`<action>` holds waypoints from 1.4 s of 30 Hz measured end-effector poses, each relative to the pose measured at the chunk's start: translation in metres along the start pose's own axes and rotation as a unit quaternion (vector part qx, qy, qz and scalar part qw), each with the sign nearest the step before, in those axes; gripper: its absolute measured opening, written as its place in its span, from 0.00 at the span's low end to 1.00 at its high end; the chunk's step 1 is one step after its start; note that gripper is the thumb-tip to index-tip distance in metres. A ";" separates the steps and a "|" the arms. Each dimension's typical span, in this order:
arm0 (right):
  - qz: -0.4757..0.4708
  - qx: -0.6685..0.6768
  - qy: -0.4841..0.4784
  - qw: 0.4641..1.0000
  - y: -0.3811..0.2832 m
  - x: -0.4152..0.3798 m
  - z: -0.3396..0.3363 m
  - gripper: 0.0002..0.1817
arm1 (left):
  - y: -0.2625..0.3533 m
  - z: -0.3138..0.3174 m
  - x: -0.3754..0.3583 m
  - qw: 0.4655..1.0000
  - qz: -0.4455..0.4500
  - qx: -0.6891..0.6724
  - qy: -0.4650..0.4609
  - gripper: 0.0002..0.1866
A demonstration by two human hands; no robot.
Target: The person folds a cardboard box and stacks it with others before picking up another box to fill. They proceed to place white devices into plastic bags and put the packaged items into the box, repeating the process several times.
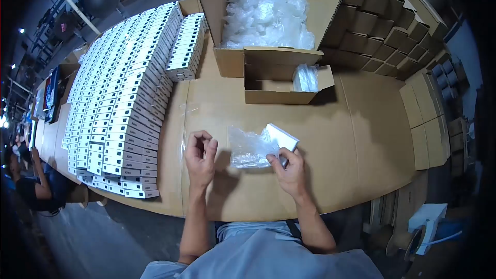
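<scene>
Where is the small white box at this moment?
In the head view, the small white box is right of centre, held by the right hand together with a clear plastic bag, above the cardboard-covered table.

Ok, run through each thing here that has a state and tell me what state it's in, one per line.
Large cardboard box: flaps open, full of clear plastic bags.
Small cardboard box: open, a few bags inside.
Clear plastic bag: crumpled, partly around the white box.
White box: closed, tilted, held in the right hand.
Left hand: fingers curled, holds nothing.
Stacked white boxes: closed, in neat rows.
</scene>
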State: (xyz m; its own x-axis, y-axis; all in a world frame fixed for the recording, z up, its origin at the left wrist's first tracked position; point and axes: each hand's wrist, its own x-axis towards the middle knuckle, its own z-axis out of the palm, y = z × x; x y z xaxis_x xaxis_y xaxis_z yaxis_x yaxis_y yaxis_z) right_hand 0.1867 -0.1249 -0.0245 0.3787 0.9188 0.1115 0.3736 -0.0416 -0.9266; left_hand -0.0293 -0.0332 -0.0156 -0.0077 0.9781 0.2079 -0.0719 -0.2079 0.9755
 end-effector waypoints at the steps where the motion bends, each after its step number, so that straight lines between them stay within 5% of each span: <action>1: -0.013 -0.006 -0.008 1.000 0.000 -0.001 -0.001 0.12 | 0.013 -0.001 0.010 0.996 0.025 0.084 -0.026 0.08; 4: -0.053 0.023 -0.034 0.998 0.001 -0.002 -0.001 0.11 | 0.076 0.013 0.057 0.897 0.267 0.259 -0.238 0.12; 7: -0.076 0.036 -0.058 0.995 0.000 -0.001 -0.002 0.10 | 0.089 0.018 0.085 0.796 0.153 0.282 -0.513 0.15; 11: -0.110 -0.015 -0.081 0.991 -0.025 -0.001 -0.017 0.12 | 0.076 0.037 0.096 0.731 0.159 0.312 -0.585 0.15; 14: -0.052 0.054 -0.115 0.991 0.010 -0.007 -0.015 0.14 | 0.082 0.048 0.097 0.738 0.016 0.265 -0.621 0.15; 18: 0.030 0.073 -0.194 0.978 -0.002 -0.008 -0.021 0.12 | 0.074 0.049 0.098 0.849 0.152 0.268 -0.430 0.14; 20: 0.090 0.110 -0.190 0.971 0.002 -0.010 -0.019 0.12 | 0.076 0.045 0.098 0.911 0.100 0.260 -0.304 0.17; 22: 0.149 0.145 -0.182 0.961 0.006 -0.011 -0.018 0.13 | 0.083 0.037 0.091 0.919 0.150 0.212 -0.295 0.19; 25: 0.115 0.151 -0.167 0.967 0.006 -0.010 -0.016 0.14 | 0.091 0.039 0.065 0.856 0.275 0.245 -0.361 0.21; 28: 0.079 0.113 -0.144 0.980 0.003 -0.009 -0.013 0.14 | 0.065 0.034 0.055 0.798 0.235 0.336 -0.442 0.18; 31: 0.073 0.091 -0.116 0.986 0.004 -0.011 -0.011 0.14 | 0.050 0.032 0.057 0.883 0.167 0.227 -0.376 0.20; 34: 0.095 0.139 -0.082 0.982 0.010 -0.015 -0.005 0.15 | 0.005 0.031 0.037 0.979 0.132 -0.056 -0.145 0.32; 35: 0.090 0.143 -0.068 0.983 0.021 -0.017 -0.002 0.16 | -0.007 0.031 0.030 0.978 0.092 -0.134 -0.129 0.45; 38: 0.035 0.093 -0.056 0.993 0.021 -0.015 -0.005 0.16 | -0.020 0.029 -0.006 0.957 -0.034 -0.134 -0.255 0.51; 42: -0.057 0.012 -0.118 0.991 -0.003 -0.012 -0.016 0.20 | -0.021 0.044 -0.032 0.960 -0.145 -0.077 -0.228 0.44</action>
State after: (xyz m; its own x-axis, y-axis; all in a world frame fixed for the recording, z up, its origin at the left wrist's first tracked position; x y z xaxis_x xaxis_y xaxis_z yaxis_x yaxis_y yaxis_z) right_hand 0.1945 -0.1416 -0.0173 0.1260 0.9834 0.1309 0.3803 0.0740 -0.9219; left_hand 0.0160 -0.0604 -0.0396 0.4690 0.8828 -0.0272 -0.1510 0.1105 0.9823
